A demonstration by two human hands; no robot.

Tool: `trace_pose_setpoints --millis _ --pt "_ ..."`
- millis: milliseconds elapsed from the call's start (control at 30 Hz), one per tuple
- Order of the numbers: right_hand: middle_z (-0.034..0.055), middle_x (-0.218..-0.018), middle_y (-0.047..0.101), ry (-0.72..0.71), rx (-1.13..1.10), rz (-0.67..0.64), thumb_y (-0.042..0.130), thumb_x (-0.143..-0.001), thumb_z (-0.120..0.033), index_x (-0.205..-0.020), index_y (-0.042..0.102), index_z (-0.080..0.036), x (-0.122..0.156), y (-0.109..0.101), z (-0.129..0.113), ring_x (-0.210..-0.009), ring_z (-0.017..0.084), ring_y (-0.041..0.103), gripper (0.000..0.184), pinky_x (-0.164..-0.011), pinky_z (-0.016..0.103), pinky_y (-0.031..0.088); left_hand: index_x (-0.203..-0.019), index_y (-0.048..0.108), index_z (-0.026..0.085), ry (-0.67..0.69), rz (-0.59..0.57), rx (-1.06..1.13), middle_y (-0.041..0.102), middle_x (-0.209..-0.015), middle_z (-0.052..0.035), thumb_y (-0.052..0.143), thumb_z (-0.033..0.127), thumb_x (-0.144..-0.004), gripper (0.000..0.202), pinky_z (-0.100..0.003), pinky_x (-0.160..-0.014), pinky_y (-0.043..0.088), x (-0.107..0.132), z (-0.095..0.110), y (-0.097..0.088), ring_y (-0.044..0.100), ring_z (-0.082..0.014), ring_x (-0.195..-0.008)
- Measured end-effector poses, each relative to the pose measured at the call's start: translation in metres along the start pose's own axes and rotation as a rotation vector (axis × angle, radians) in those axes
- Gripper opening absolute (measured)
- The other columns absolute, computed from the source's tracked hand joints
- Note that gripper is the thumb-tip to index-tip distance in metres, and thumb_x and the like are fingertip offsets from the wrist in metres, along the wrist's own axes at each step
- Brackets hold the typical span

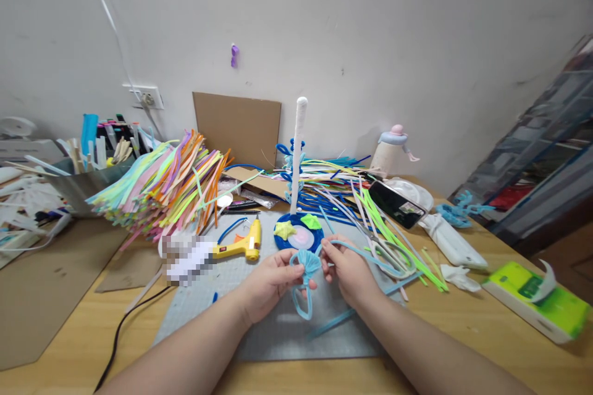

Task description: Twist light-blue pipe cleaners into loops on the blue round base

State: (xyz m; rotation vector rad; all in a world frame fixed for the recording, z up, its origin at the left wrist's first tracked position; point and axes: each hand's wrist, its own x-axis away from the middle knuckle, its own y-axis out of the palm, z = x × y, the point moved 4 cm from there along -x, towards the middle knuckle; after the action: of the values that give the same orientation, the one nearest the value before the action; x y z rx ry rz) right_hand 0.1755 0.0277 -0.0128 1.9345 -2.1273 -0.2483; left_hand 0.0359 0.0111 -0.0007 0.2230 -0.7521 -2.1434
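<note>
Between finger and thumb, my left hand (274, 281) pinches a light blue pipe cleaner shape (307, 262) with a fan-like top and loops at its side and bottom. Closed around a strand of light blue pipe cleaner (354, 249), my right hand (345, 268) sits just to the right of the shape. That strand trails off to the right over the forearm side. Behind the hands stands a round dark blue base (282, 243) with a yellow star (284, 230), a green star (310, 221) and an upright white post (298, 154).
A yellow glue gun (250, 244) lies left on the grey cutting mat (273, 339). A thick pipe cleaner bundle (162, 191) is beyond it. Scissors (391, 256), a phone (397, 205), a white bottle (388, 154) and a green tissue pack (540, 299) lie or stand to the right.
</note>
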Motion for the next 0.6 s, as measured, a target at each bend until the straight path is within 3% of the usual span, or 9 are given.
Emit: trace_pose_setpoints --millis 100,200,300,600 --pt "-0.006 -0.052 0.049 0.034 -0.116 -0.061 0.066 -0.067 -0.047 -0.074 0.048 -0.019 0.003 0.005 -0.003 -0.041 0.009 0.046 0.034 -0.032 0.017 0.034 -0.091 0.062 0.014 0.027 -0.002 0.006 0.063 -0.085 -0.0071 0.063 0.021 -0.073 0.019 -0.023 -0.06 0.046 -0.001 0.002 0.0 0.06 -0.0141 -0.07" --pt "-0.0018 -0.061 0.057 0.112 -0.169 -0.289 0.066 -0.07 -0.044 -0.082 0.052 -0.018 0.011 0.018 -0.005 -0.049 0.01 0.053 0.032 -0.042 0.019 0.039 -0.094 0.061 0.012 0.05 -0.026 0.034 0.064 -0.086 -0.0083 0.06 0.019 -0.076 0.02 -0.023 -0.068 0.045 -0.001 0.004 0.003 0.06 -0.0128 -0.071" --pt "-0.0006 -0.063 0.06 0.131 -0.142 -0.44 0.067 -0.071 -0.037 -0.085 0.055 -0.017 0.018 0.024 -0.004 -0.052 0.009 0.054 0.027 -0.049 0.02 0.039 -0.091 0.061 0.011 0.035 -0.053 0.073 0.064 -0.073 -0.0064 0.058 0.018 -0.077 0.016 -0.024 -0.068 0.045 0.0 0.004 0.006 0.06 -0.013 -0.069" --pt "-0.0017 -0.058 0.057 -0.04 0.172 -0.458 0.066 -0.072 -0.036 -0.074 0.058 -0.015 0.017 0.021 -0.009 -0.05 0.009 0.049 0.023 -0.049 0.021 0.035 -0.092 0.057 0.014 0.007 -0.019 0.115 0.065 -0.068 -0.0053 0.056 0.018 -0.079 0.014 -0.023 -0.06 0.048 0.002 0.002 0.005 0.063 -0.0141 -0.065"
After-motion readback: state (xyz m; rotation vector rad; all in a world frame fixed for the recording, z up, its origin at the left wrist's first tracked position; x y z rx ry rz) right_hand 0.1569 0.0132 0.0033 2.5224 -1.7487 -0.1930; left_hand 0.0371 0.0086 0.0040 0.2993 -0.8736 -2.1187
